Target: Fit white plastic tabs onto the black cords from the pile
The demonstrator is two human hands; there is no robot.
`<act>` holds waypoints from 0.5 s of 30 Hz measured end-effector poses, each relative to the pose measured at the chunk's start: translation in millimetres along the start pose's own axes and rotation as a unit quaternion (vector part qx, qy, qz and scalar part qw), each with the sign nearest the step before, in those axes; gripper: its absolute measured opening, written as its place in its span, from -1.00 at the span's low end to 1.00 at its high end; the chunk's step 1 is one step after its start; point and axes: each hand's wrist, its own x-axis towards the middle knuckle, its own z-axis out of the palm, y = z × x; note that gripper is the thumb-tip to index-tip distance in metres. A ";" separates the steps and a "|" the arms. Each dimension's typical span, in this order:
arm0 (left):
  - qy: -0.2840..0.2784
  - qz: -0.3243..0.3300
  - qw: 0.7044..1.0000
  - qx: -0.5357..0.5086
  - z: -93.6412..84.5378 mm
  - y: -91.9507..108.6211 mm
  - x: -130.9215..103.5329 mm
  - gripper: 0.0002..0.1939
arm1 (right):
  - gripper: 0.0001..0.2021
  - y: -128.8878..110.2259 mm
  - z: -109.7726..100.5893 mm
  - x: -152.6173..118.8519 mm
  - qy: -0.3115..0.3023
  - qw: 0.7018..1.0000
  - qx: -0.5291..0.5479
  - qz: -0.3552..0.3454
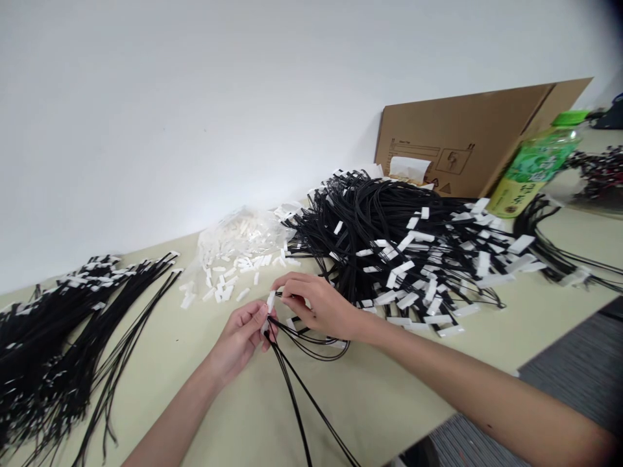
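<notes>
At the middle of the table, my left hand (243, 332) is closed round the end of a few thin black cables (296, 401), thumb on top. The cables loop to the right and trail down toward the table's front edge. A small white connector piece (271, 301) stands up at the cable end between both hands. My right hand (318, 303) comes in from the right, its bent fingertips closed at that white piece. The fingers partly hide the exact contact. Loose small white pieces (228, 279) lie just beyond the hands.
A clear plastic bag (243, 227) of white pieces rests near the wall. To the right is a large heap of black cables (370, 214) with white tags; more cable bundles (63, 344) lie left. Behind stand a cardboard box (452, 136) and a green-capped bottle (535, 165).
</notes>
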 end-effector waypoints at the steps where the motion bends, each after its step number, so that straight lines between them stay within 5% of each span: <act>1: -0.001 0.000 1.000 0.001 0.2 0.1 -0.1 -0.78 | -0.86 -0.7 -0.4 0.1 0.003 1.000 0.006 0.003; 15: 0.000 0.003 1.000 0.018 4.1 1.1 -2.8 -0.77 | -0.86 -4.5 2.5 -0.4 0.048 0.995 0.069 0.053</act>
